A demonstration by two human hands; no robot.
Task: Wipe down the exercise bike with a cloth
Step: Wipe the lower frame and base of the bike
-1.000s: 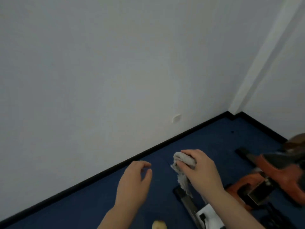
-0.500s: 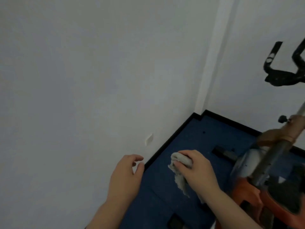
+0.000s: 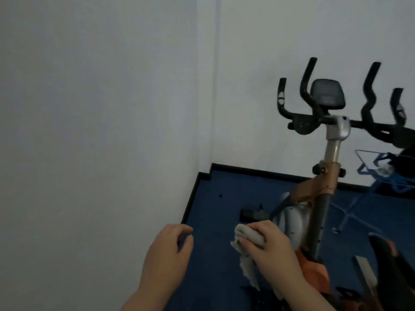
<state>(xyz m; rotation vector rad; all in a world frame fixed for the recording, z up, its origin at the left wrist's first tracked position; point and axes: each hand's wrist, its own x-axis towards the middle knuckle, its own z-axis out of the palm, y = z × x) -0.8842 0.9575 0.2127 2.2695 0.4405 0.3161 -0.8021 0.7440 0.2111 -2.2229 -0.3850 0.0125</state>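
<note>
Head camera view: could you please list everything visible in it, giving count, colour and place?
exercise bike: one, orange and grey frame, right side, on the floor
handlebars: one black set, top of the bike
console: one, dark grey, between the handlebars
cloth: one, grey-white, bunched, lower centre
floor: one, dark blue with black skirting
walls: two, white, meeting in a corner
blue wire rack: one, far right, blurred
left hand: one, lower centre-left, holds nothing, fingers loosely curled
right hand: one, grips the cloth near the bike

Dim, soft, perhaps slightly motion-blurred
</note>
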